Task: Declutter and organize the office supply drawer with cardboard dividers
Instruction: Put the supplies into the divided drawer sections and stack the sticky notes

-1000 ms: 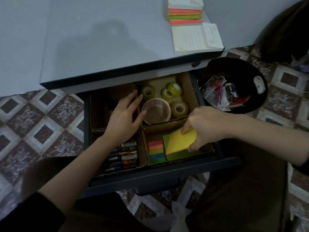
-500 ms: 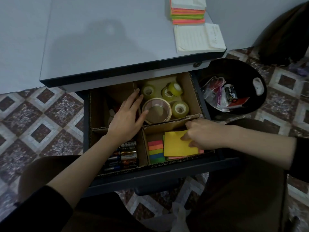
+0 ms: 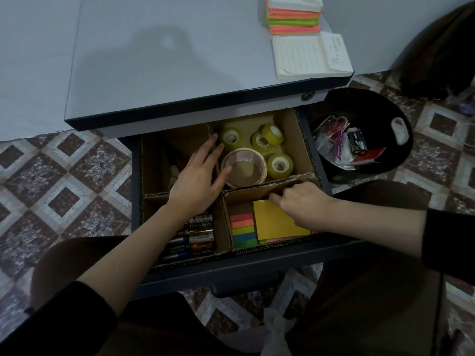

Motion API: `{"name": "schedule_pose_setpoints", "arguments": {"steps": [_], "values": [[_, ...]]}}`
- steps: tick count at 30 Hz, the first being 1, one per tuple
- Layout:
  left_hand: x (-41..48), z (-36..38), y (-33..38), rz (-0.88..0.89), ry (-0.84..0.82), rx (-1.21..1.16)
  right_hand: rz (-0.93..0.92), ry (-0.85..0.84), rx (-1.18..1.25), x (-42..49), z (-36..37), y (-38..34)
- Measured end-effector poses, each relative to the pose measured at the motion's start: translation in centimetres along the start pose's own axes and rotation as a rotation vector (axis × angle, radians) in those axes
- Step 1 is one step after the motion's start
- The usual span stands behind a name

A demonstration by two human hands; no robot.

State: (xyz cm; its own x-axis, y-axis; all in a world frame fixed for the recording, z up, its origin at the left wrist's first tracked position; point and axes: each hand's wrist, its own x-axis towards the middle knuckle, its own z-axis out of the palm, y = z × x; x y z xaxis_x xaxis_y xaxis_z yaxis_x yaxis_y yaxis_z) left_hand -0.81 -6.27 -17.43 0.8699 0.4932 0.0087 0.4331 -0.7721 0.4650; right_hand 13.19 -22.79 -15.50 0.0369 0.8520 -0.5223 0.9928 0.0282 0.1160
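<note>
Single view, head-worn, wide-angle. It faces forward and steeply down, near the open drawer (image 3: 231,271), which sits mid-frame. The desk top (image 3: 167,60) fills the upper part and the tiled floor (image 3: 64,181) both sides.

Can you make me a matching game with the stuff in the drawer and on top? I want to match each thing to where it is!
Things:
1. batteries
2. tape rolls
3. yellow sticky pad
4. lined notepad

Places:
A. on the cabinet top
B. drawer, front right section
C. drawer, front left section
D. drawer, back right section

Pairs: 1-C, 2-D, 3-B, 4-A
</note>
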Motion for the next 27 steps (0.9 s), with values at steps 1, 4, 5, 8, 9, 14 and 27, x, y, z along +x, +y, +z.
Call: {"name": "schedule_pose_setpoints", "arguments": {"steps": [1, 4, 5, 8, 9, 14, 27], "values": [[0.0, 0.0, 0.0, 0.001, 0.0, -0.002, 0.013, -0.012, 0.017, 0.1, 0.0, -0.1], [0.0, 0.1, -0.1, 0.008, 0.003, -0.002, 0.068, -0.052, 0.09, 0.2, -0.3, -0.3], [0.0, 0.1, -0.1, 0.006, 0.001, -0.004, 0.078, -0.065, 0.109, 0.2, -0.4, -0.4], [0.0, 0.1, -0.1, 0.007, 0.004, -0.007, 0.11, -0.07, 0.15, 0.2, -0.6, -0.6], [0.0, 0.0, -0.1, 0.009, 0.006, -0.008, 0.116, -0.063, 0.157, 0.2, -0.8, -0.7], [0.1, 0.1, -0.2, 0.011, 0.002, -0.008, 0.15, 0.024, 0.186, -0.2, -1.9, -0.7], [0.1, 0.4, -0.3, 0.005, 0.017, -0.006, 0.016, -0.045, 0.527, -1.2, -3.5, 0.4]]}}
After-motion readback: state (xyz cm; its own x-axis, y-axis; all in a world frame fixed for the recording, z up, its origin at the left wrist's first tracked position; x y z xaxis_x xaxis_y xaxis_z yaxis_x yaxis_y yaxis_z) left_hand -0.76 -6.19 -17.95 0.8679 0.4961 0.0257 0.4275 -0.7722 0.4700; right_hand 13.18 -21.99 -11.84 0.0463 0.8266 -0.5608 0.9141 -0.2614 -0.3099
